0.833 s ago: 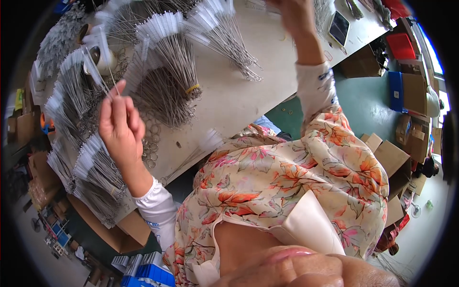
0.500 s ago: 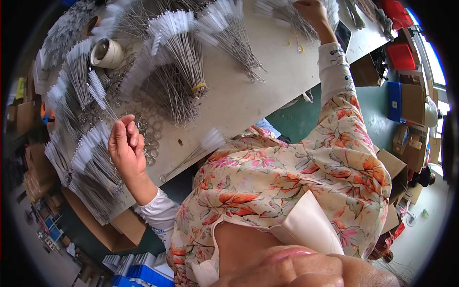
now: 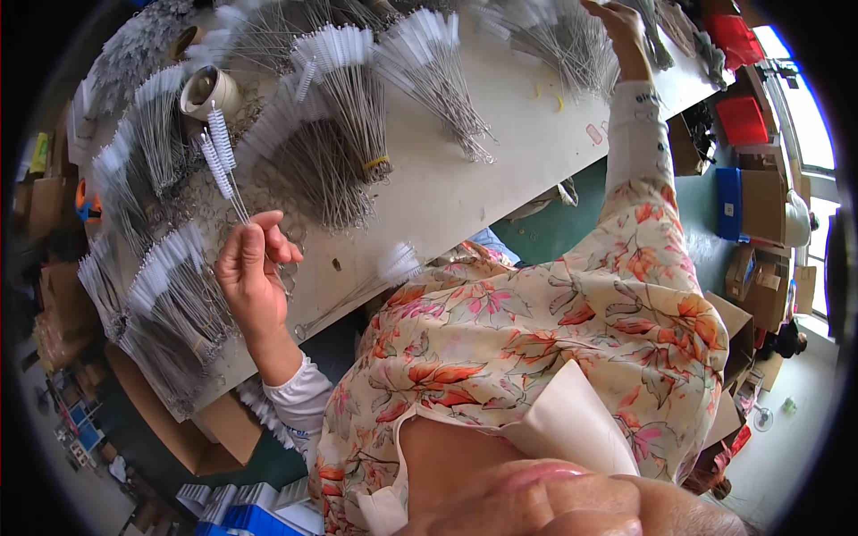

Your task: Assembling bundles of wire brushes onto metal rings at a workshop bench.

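Note:
My left hand [image 3: 253, 277] is closed on the wire stems of a few thin straw brushes [image 3: 220, 156]. Their white bristle heads point up and away from the fingers. Below it on the table lie scattered wire rings, partly hidden by the hand. At the top edge, my right hand [image 3: 626, 34] reaches out beside a loose pile of straw brushes [image 3: 572, 54]. The picture's edge cuts off its fingertips, so its grip is unclear. A loose group of straw brushes [image 3: 393, 266] rests at the table's near edge.
Bundles of straw brushes [image 3: 335, 54] cover much of the pale table [image 3: 447, 192], one tied with a yellow band [image 3: 377, 164]. A roll of tape [image 3: 210, 92] stands far left. Cardboard boxes [image 3: 219, 438] and red bins [image 3: 742, 121] stand around the table.
My left hand has shifted slightly right, and the brushes in it now point more upright. My right hand has moved right along the top edge, away from the brush pile.

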`<state>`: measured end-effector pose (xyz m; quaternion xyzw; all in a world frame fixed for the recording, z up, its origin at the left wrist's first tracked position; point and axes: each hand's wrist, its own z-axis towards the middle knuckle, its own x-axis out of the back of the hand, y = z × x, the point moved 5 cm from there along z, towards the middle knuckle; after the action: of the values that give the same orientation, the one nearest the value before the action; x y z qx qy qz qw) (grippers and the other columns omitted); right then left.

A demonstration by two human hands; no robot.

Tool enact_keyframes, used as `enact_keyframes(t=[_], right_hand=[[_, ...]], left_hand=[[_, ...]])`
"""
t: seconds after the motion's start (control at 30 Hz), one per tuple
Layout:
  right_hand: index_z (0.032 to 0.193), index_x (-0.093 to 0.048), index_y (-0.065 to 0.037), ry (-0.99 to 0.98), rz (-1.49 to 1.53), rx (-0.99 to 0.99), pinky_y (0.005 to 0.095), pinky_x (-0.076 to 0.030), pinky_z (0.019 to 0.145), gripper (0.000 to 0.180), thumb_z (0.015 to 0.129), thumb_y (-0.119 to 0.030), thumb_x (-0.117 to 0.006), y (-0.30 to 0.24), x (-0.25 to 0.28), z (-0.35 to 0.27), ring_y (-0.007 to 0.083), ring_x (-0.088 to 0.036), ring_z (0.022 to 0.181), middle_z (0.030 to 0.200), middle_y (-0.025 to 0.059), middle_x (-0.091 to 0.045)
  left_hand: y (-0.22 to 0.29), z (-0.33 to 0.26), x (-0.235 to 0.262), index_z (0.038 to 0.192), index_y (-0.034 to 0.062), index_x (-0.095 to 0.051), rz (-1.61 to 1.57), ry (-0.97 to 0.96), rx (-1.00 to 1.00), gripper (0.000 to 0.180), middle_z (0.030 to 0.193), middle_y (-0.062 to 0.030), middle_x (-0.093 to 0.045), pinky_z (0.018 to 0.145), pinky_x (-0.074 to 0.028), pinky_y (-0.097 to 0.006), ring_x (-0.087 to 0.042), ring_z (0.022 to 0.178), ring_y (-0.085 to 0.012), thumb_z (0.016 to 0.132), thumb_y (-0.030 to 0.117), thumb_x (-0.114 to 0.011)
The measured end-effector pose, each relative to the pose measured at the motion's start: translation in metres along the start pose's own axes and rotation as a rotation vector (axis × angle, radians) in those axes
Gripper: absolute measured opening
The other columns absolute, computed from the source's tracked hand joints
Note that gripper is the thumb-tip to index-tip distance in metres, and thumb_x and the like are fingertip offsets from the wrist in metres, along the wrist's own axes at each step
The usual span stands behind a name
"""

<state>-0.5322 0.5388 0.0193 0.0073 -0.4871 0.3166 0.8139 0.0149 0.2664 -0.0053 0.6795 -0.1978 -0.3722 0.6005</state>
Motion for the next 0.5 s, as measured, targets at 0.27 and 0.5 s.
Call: enact_keyframes(t=[0.27,0.5], right_hand=[[0.074,-0.069,-0.002,-0.251,-0.199,-0.142,0.0354,-0.049,0.06,0.047,0.06,-0.046,-0.078,0.067,-0.041,-0.031,0.023,-0.061,0.062,0.071,0.013,-0.066],[0.074,-0.069,-0.002,-0.135,0.242,0.076,0.0358,-0.048,0.058,0.04,0.065,-0.04,-0.076,0.036,-0.044,-0.04,0.0209,-0.06,0.06,0.071,0.0107,-0.066]], left_hand=[[0.001,-0.005,0.016,0.096,-0.0042,-0.062,-0.003,0.063,0.004,0.025,0.072,-0.003,-0.052,0.055,-0.046,-0.024,-0.046,0.059,-0.0089,0.095,0.016,-0.048],[-0.001,-0.003,0.01,0.098,-0.004,-0.062,0.019,0.018,0.03,0.025,0.074,-0.0026,-0.052,0.057,-0.045,-0.025,-0.046,0.061,-0.0088,0.095,0.017,-0.048]])
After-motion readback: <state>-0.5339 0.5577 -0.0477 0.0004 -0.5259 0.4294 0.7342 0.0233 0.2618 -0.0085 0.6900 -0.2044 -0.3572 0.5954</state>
